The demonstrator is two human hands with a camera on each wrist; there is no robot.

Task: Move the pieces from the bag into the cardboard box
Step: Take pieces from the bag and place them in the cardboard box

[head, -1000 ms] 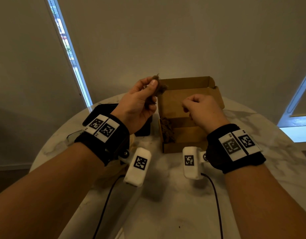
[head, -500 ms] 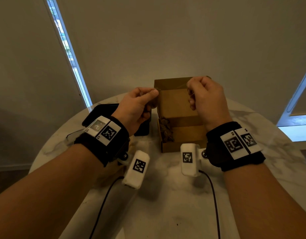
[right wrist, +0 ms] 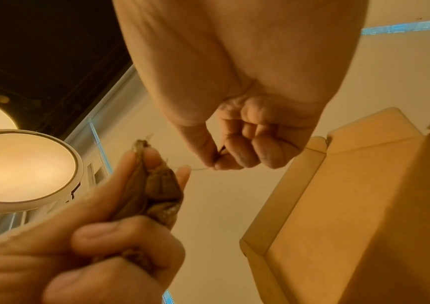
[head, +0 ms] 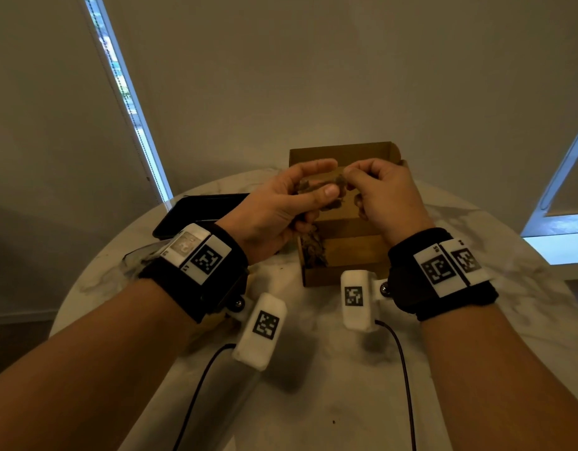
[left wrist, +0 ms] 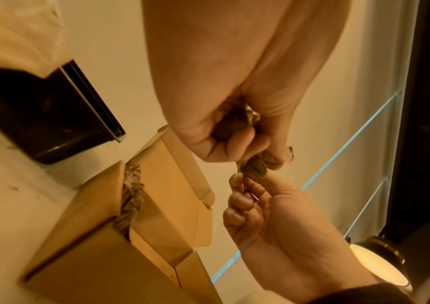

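Hands meet above the box (head: 343, 252). Left hand (head: 281, 209) grasps a brown bag (right wrist: 156, 193); right hand (head: 382, 196), at 3 o'clock, pinches its thread (right wrist: 203, 168).

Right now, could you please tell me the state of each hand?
Left hand: closed, gripping a small brown bag.
Right hand: closed, pinching a thin thread from the bag.

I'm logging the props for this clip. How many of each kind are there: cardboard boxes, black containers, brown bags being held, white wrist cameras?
Cardboard box: 1
Black container: 1
Brown bag: 1
White wrist cameras: 2
Total: 5
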